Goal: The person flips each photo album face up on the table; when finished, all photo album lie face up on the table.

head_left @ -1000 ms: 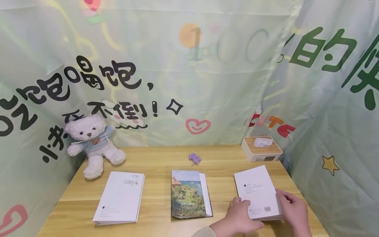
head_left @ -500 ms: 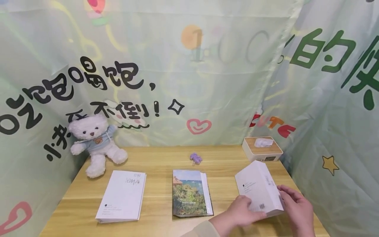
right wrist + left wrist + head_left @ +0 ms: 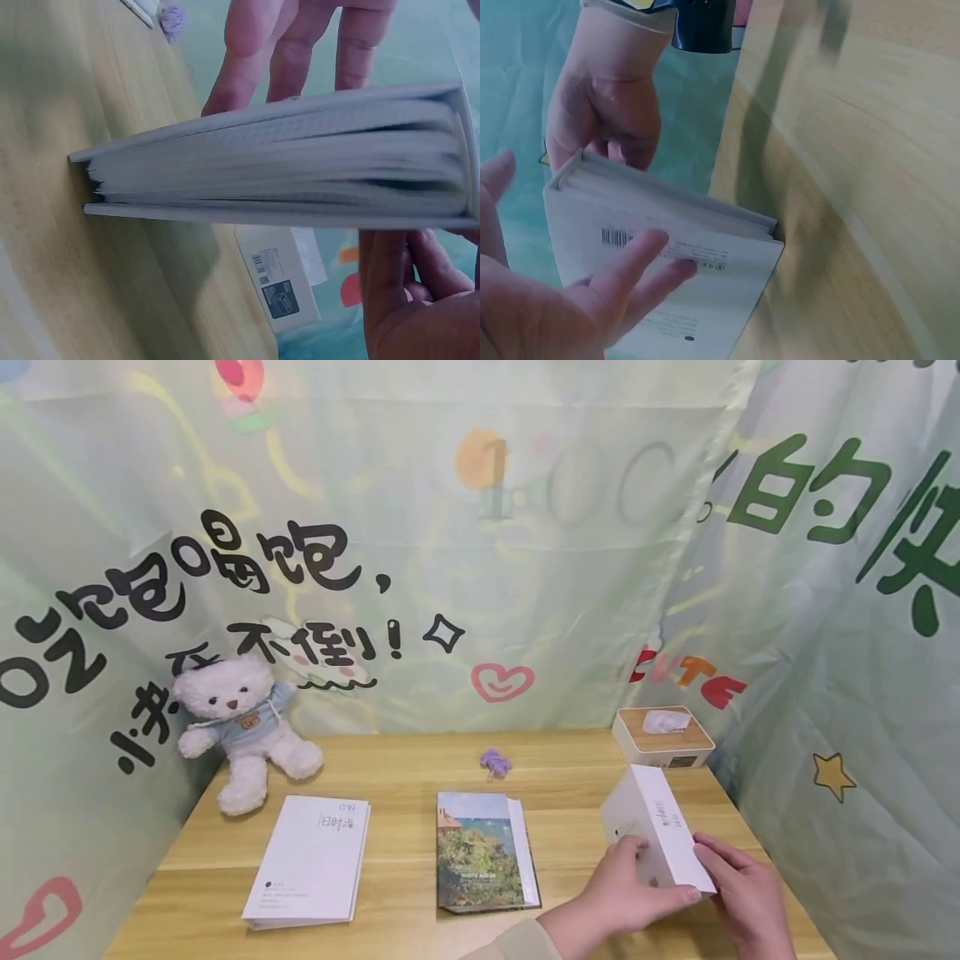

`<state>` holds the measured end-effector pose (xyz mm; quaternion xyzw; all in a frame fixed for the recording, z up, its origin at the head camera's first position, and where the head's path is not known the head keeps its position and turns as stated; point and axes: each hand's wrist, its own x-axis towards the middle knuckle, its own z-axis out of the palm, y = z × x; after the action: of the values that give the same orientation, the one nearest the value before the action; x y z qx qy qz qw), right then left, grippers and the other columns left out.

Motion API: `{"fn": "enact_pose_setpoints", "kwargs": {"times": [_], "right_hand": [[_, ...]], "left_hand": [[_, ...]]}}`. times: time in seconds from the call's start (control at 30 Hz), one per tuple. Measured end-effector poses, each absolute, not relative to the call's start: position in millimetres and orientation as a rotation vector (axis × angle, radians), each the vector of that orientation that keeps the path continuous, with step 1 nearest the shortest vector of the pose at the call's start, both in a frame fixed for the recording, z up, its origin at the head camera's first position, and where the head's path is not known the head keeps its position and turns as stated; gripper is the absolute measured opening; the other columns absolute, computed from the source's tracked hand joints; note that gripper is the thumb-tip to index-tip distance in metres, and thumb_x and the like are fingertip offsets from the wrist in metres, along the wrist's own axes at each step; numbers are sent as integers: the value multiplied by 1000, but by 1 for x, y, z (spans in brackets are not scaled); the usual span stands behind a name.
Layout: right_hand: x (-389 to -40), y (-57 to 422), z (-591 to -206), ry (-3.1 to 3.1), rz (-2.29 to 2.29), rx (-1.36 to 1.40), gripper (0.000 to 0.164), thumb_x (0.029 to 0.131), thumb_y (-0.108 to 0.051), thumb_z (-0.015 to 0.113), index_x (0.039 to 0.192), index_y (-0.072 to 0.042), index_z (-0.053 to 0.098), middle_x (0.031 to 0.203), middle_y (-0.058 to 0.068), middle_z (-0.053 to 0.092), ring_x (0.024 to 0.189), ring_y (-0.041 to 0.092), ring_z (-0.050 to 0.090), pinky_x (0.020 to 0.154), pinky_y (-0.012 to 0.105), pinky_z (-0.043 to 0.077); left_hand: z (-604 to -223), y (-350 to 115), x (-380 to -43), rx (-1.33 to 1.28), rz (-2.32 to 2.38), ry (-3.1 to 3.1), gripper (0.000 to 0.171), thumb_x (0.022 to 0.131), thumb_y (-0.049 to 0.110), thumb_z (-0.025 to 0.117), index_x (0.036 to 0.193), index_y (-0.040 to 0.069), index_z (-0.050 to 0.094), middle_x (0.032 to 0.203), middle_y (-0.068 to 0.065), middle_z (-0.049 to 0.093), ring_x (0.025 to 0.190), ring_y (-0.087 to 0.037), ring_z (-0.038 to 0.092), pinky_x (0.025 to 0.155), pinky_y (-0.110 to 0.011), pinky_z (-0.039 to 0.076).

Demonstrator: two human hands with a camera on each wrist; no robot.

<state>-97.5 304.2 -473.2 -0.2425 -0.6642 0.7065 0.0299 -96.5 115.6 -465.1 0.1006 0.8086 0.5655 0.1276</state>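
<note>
A thick white photo album (image 3: pixel 672 831) stands tilted on edge at the right of the table, spine upward, between my two hands. My left hand (image 3: pixel 626 889) lays fairly straight fingers against its left cover, near the printed barcode seen in the left wrist view; the thumb overlaps the spine's near end in the head view. With thumb and fingers, my right hand (image 3: pixel 750 893) grips the album at the spine and right cover. The right wrist view shows the page ends (image 3: pixel 262 161) between the covers, whose lower edges are right at the wood.
An album with a painted landscape cover (image 3: pixel 476 852) lies mid-table, and another white album (image 3: pixel 307 860) lies left. Behind are a white teddy bear (image 3: pixel 240 718), a small purple item (image 3: pixel 495 763) and a tissue box (image 3: pixel 663 737). Printed fabric (image 3: pixel 420 568) hangs around the table (image 3: pixel 405 760).
The right-hand white album has been tipped up from lying nearly flat, so its spine now faces up. Both hands turned with it, the left thumb moving across to the spine.
</note>
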Motion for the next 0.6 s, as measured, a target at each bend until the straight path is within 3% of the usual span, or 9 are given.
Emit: {"fn": "enact_pose_setpoints", "kwargs": {"times": [0.07,0.23,0.37,0.47,0.6], "right_hand": [[-98,305,-474,-2069,2222,-725,11,104,-22,72,102,-25,82,93,-16,71,89,3,67,79,24,60],[-97,302,-477,-2091,2206,-605,18,106,-22,68,105,-11,82,91,-12,70,84,4,66,74,25,60],[-93,297,-484,-2039,2231,-412,30,108,-13,61,89,-21,82,85,-8,73,78,5,66,66,24,59],[-91,295,-488,-2037,2228,-317,35,109,-9,59,86,-23,81,86,-8,74,78,5,67,65,24,58],[-91,294,-492,-2076,2181,-257,27,107,-2,60,94,-12,83,89,-8,75,83,4,68,68,25,59]], "left_hand": [[-462,117,-96,283,1630,2396,71,78,39,94,134,11,60,117,2,62,105,-9,60,88,-28,55],[-461,119,-95,237,1641,2442,72,76,40,95,130,9,60,111,2,60,100,-9,61,87,-27,55],[-465,118,-95,227,1654,2461,71,75,41,95,127,10,59,109,4,58,98,-9,60,87,-27,54],[-467,115,-94,236,1649,2473,72,74,42,95,127,10,58,110,4,59,99,-9,60,88,-27,54],[-465,112,-96,230,1668,2460,74,74,43,94,131,12,58,111,3,62,97,-8,60,88,-27,53]]}}
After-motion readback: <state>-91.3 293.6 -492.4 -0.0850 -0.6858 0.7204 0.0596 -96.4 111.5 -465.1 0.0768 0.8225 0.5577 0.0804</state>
